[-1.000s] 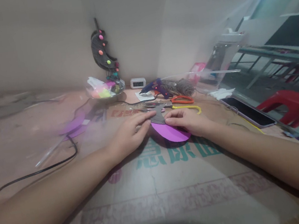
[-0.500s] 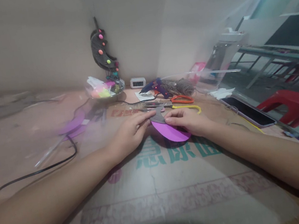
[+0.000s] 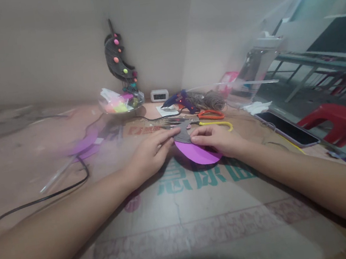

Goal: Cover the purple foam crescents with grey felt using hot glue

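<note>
Between my hands a curved purple paper piece (image 3: 198,153) is held tilted above the cardboard, with a grey piece (image 3: 183,135) against its upper edge. My left hand (image 3: 152,151) pinches the grey piece at its left side. Closed thumb and fingers of my right hand (image 3: 214,139) grip the right side, where grey and purple meet. Just behind lie scissors with one orange handle (image 3: 211,115) and another pair with a yellow handle (image 3: 220,123). How the grey and purple pieces are joined cannot be made out.
Printed cardboard (image 3: 162,234) covers the tabletop. Toward the wall stand a glue gun (image 3: 182,101), twine (image 3: 214,100), a small clock (image 3: 159,95), a bowl (image 3: 125,112) and a crescent decorated with pompoms (image 3: 115,60). A phone (image 3: 288,128) lies right; purple paper (image 3: 86,143) and a black cable (image 3: 41,199) lie left.
The purple and grey pieces have shifted very slightly in my fingers. Both hands stay in almost the same place, keeping their grip.
</note>
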The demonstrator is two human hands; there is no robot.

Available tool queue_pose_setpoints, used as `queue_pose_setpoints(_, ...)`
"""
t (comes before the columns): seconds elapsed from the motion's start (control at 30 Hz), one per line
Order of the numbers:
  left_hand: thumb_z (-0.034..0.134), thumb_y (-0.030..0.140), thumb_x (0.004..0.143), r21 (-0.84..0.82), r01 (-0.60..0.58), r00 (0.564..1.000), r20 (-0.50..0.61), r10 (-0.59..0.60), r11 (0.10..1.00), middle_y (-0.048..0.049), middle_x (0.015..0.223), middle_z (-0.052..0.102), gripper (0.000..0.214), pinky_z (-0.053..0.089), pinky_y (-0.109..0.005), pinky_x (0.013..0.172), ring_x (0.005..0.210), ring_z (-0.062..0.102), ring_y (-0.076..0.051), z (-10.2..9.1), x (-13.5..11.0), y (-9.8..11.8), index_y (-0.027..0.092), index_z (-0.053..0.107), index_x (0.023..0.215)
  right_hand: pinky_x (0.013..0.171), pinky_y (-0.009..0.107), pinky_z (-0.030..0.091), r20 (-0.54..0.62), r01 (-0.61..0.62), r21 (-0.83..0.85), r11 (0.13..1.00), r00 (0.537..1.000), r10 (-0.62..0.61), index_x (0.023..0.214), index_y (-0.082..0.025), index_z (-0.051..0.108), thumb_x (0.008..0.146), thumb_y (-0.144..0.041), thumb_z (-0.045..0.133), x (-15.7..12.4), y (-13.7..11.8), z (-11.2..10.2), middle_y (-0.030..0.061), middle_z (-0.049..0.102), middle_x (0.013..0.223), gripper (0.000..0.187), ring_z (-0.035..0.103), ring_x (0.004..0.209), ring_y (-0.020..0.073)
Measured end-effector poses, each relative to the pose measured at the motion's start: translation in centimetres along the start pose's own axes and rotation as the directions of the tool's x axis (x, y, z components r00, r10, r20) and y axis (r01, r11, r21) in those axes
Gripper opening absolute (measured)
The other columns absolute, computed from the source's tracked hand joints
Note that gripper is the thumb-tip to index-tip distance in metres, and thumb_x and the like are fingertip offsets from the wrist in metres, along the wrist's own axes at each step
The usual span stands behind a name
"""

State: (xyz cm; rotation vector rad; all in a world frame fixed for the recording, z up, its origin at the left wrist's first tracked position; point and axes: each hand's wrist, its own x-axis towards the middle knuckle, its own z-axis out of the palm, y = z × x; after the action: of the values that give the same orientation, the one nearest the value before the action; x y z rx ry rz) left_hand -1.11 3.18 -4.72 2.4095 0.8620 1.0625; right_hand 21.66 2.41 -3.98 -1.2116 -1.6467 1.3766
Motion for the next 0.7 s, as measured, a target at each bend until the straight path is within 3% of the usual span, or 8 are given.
queue_pose_setpoints(0.7,0.040,0.024,0.092,0.036,0.021,1.000,0.007,-0.021,0.999,-0.0072,0.118,0.066,0.035,0.048,-0.035,0.094,0.108,0.061,-0.019,-0.09,0.04,0.22,0.019,0.060,0.121,0.048,0.021,0.030,-0.020,-0.008,0.035,0.999,1.000,0.009,0.079,-0.016,0.064,0.068,-0.046,0.073,-0.03,-0.01,0.06,-0.0021,0.057,0.068,0.033,0.046,0.054,0.0072)
